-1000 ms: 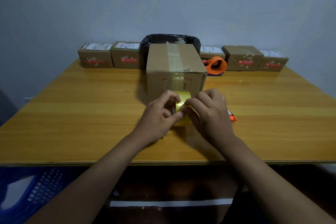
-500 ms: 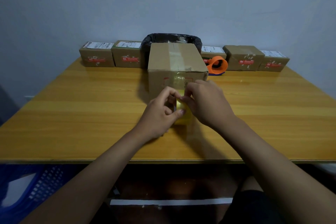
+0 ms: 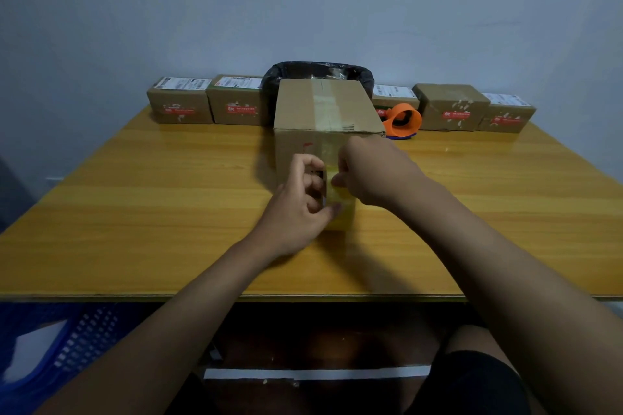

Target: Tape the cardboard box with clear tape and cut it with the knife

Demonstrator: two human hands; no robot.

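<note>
A tall cardboard box (image 3: 323, 108) stands upright at the middle of the wooden table (image 3: 135, 212), with an old strip of tape down its top seam. My left hand (image 3: 296, 212) grips a roll of clear, yellowish tape (image 3: 344, 214) standing on the table right in front of the box. My right hand (image 3: 371, 172) pinches the loose tape end and holds it against the box's front face, above the roll. A short stretch of tape (image 3: 332, 162) runs up between the two hands. The knife is not visible; my right forearm covers the spot to the right of the roll.
Several small sealed parcels (image 3: 178, 104) line the back edge against the wall, with a black-lined bin (image 3: 317, 69) behind the box. An orange tape dispenser (image 3: 403, 120) sits at the back right. A blue plastic basket (image 3: 50, 347) is below the table on the left.
My right hand has risen from the roll up the box's front face, drawing tape out. The left hand and roll have slid closer to the box.
</note>
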